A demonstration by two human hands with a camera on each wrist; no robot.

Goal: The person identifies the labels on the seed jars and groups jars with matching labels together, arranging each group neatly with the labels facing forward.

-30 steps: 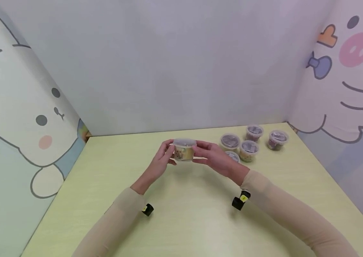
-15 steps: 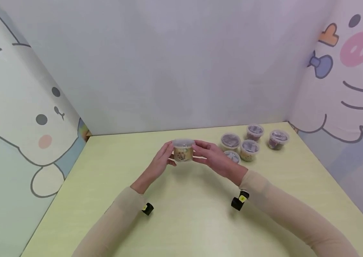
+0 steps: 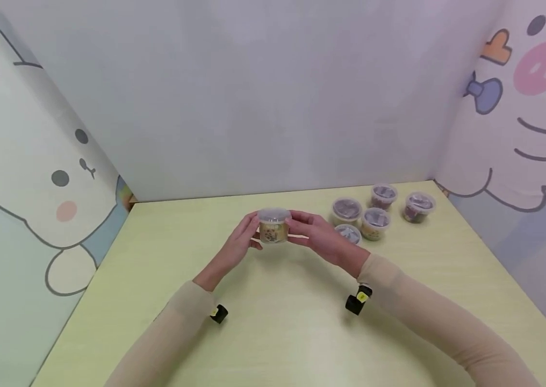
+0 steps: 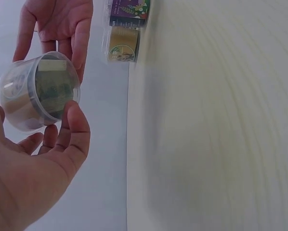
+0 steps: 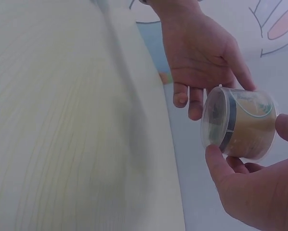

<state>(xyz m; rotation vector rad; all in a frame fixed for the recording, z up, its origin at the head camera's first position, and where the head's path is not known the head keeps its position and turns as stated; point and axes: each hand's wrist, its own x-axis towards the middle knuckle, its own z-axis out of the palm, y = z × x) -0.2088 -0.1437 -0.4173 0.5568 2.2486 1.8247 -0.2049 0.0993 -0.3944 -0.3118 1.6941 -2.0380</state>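
A small round plastic tub (image 3: 273,230) with a clear lid and a yellowish printed label is held upright above the table, between both hands. My left hand (image 3: 237,243) grips its left side, thumb toward me and fingers behind and below. On the other side, my right hand (image 3: 320,237) grips it with thumb and fingers. The left wrist view shows the tub (image 4: 22,98) with left fingertips (image 4: 76,118) at its base rim. In the right wrist view the tub (image 5: 254,127) has a tan label with a dark band, and right fingertips touch its base.
Several lidded tubs stand grouped at the table's back right, among them a yellowish tub (image 3: 375,224) and a purple-labelled tub (image 3: 418,207). The pale yellow table (image 3: 282,333) meets a plain white backdrop (image 3: 263,107). Printed cartoon panels flank both sides. Each wrist carries a small black camera.
The tub has shifted very slightly left, and its printed side looks a little turned. Both hands keep their hold. The head view has moved slightly.
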